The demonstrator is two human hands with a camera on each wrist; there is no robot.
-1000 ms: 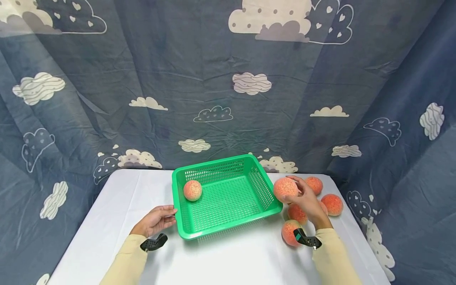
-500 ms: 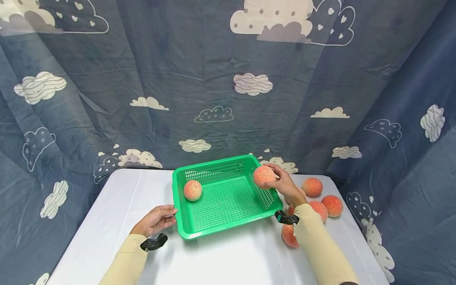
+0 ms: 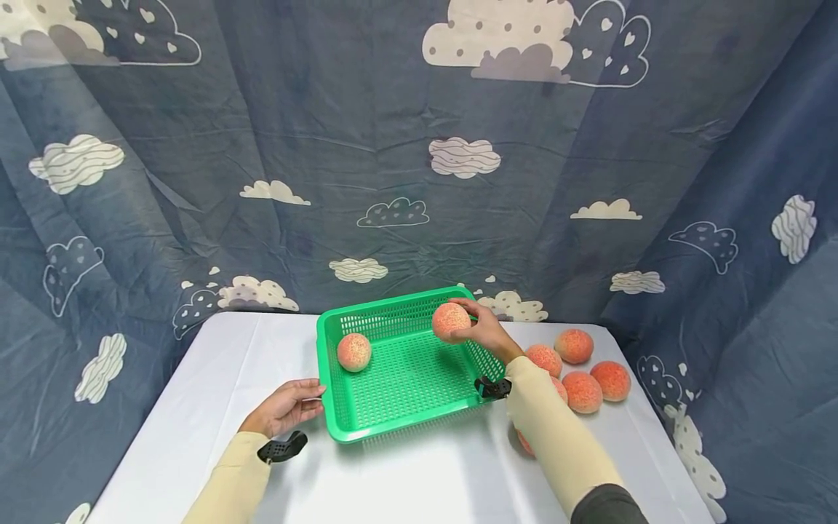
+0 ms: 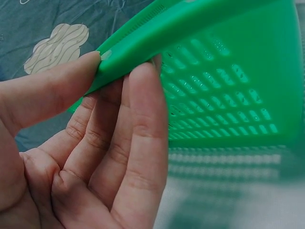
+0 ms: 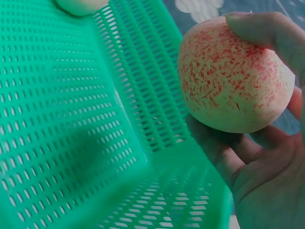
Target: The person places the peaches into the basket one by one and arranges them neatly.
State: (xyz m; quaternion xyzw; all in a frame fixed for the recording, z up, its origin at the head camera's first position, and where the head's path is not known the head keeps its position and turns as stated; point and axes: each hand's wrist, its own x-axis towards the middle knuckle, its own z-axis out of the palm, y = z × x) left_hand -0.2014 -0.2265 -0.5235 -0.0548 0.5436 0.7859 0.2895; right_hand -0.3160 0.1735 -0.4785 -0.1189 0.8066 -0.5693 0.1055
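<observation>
The right sleeve (image 3: pixel 556 437) covers most of one peach (image 3: pixel 524 442) on the bench (image 3: pixel 196 407), only a sliver pokes out, and it clips another peach (image 3: pixel 559 388) behind it too. In the left wrist view the left hand (image 4: pixel 81 157) is cut off by the left and bottom edges, and the green basket (image 4: pixel 214 86) runs out of the picture, its lower part pretty blurry. In the right wrist view a second peach (image 5: pixel 78 5) is chopped by the top edge, and the right hand (image 5: pixel 257 162) runs off the right side.
</observation>
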